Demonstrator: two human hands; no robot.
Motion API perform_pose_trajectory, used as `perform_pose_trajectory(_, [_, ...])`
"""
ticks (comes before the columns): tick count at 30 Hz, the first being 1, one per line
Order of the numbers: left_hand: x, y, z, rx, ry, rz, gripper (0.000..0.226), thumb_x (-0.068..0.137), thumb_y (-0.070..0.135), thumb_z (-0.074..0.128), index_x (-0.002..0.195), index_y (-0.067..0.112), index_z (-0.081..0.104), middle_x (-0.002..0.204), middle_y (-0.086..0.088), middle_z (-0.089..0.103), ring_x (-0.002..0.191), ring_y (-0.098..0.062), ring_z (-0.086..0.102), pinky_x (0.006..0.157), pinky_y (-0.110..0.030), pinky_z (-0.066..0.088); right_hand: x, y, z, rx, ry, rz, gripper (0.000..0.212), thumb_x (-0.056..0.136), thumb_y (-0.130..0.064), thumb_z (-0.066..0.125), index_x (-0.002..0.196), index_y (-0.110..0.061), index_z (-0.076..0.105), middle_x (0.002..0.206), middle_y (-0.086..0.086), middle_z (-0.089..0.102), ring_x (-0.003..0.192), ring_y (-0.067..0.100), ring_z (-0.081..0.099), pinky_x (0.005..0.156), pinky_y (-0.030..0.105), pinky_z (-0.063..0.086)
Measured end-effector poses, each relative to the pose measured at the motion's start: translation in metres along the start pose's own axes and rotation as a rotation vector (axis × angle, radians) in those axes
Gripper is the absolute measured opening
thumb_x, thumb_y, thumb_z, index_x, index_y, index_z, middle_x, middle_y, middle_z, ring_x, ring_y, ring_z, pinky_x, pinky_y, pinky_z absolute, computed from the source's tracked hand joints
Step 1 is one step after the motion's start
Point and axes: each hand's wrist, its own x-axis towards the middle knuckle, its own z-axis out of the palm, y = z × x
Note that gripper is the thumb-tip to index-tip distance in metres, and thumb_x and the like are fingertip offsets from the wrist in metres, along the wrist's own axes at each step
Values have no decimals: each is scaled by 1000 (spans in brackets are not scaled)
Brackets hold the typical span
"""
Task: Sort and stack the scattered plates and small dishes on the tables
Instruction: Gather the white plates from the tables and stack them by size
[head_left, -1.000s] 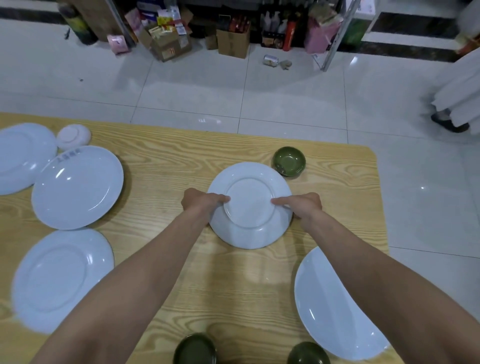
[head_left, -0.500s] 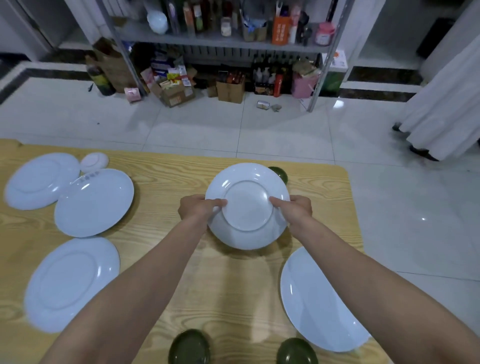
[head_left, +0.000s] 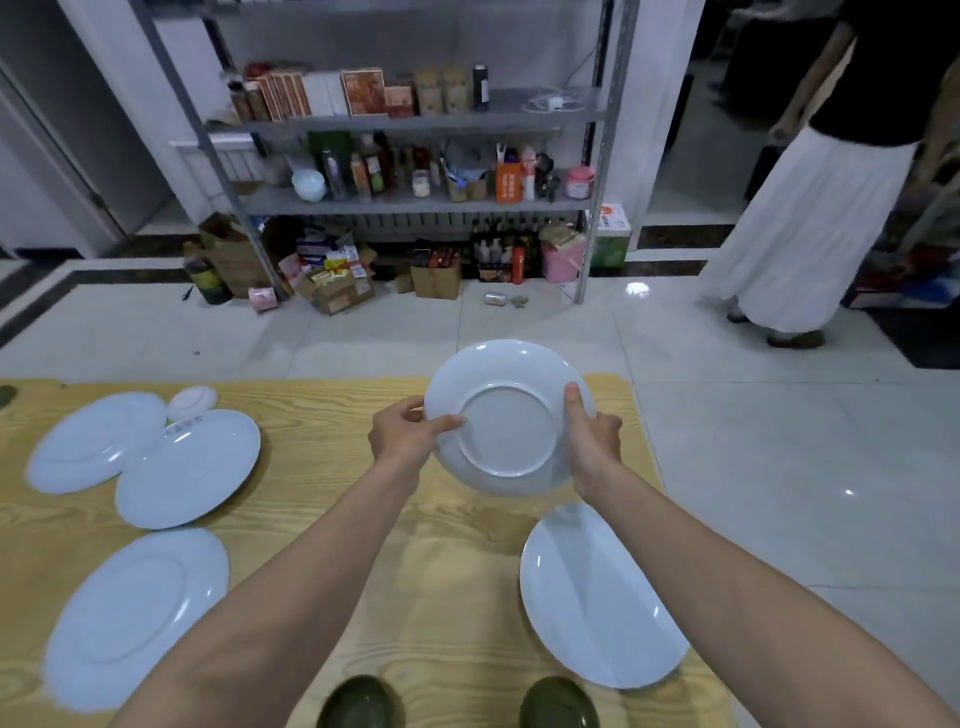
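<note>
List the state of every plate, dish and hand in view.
Held plate: held above the table, underside toward the camera.
Left hand: grips its left rim.
Right hand: grips its right rim.
Right plate: flat on the table, face up.
Lettered plate: flat, face up.
Far-left plate: lying flat.
Near-left plate: lying flat.
Small white dish: on the table, unstacked.
Left green bowl: on the table, cropped.
Right green bowl: likewise.

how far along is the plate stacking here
Done: no stack visible yet. In hand: left hand and right hand grip a round white plate above the wooden table, underside toward the camera. Left: far-left white plate, the overlapping white plate beside it, near-left white plate, near-right white plate, small white dish and two dark green bowls.
</note>
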Motion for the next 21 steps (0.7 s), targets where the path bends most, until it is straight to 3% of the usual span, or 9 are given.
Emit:
perform_pose_trajectory(6, [-22, 0, 18, 5, -87, 116, 45, 48, 19, 96, 76, 38, 67, 89, 12, 73, 83, -8, 68, 67, -23, 50, -9, 3, -24, 175, -9, 118, 92, 71, -90, 44, 126, -15, 42, 114, 4, 56, 103, 30, 59, 91, 45, 52])
perform_pose_trajectory(8, [-28, 0, 22, -2, -127, 147, 39, 57, 21, 92, 80, 42, 68, 96, 14, 71, 87, -9, 68, 75, -27, 53, -9, 6, -33, 264, -8, 112, 85, 75, -86, 44, 122, -15, 46, 111, 4, 57, 102, 28, 59, 95, 46, 50])
perform_pose_trajectory(12, [-36, -3, 27, -85, -201, 28, 6, 86, 34, 67, 90, 33, 71, 109, 5, 70, 96, -20, 68, 84, -36, 58, -7, 8, -51, 349, 15, 99, 33, 92, -35, 46, 111, -9, 49, 91, 7, 47, 78, 21, 44, 76, 34, 38])
perform_pose_trajectory(14, [-40, -7, 30, -136, -224, -37, 14, 95, 33, 61, 91, 23, 71, 111, 2, 67, 90, -24, 69, 80, -36, 59, -7, 8, -61, 350, 3, 93, 12, 90, -13, 39, 99, -8, 46, 82, 6, 40, 70, 18, 37, 69, 31, 35])
perform_pose_trajectory(16, [-45, -13, 32, -129, -265, -14, 16, 97, 26, 62, 101, 15, 73, 110, 2, 68, 84, -21, 70, 79, -33, 59, -7, 15, -71, 258, -78, 49, 31, 86, 2, 36, 113, -6, 49, 97, 11, 51, 83, 24, 52, 75, 32, 47])
perform_pose_trajectory(18, [-51, -20, 34, -109, -317, 29, 24, 96, 9, 61, 118, 8, 70, 111, -1, 72, 86, -15, 72, 75, -27, 59, -7, 23, -82, 132, -101, 19, 53, 84, 9, 36, 135, -5, 39, 123, 15, 54, 112, 35, 56, 96, 47, 51])
perform_pose_trajectory(21, [-58, -29, 39, -95, -362, 55, 38, 91, -5, 60, 127, 8, 65, 120, -5, 70, 98, -19, 71, 74, -29, 59, -8, 35, -102, 64, -157, -42, 56, 84, 15, 43, 135, -8, 46, 126, 14, 59, 113, 34, 59, 88, 46, 56])
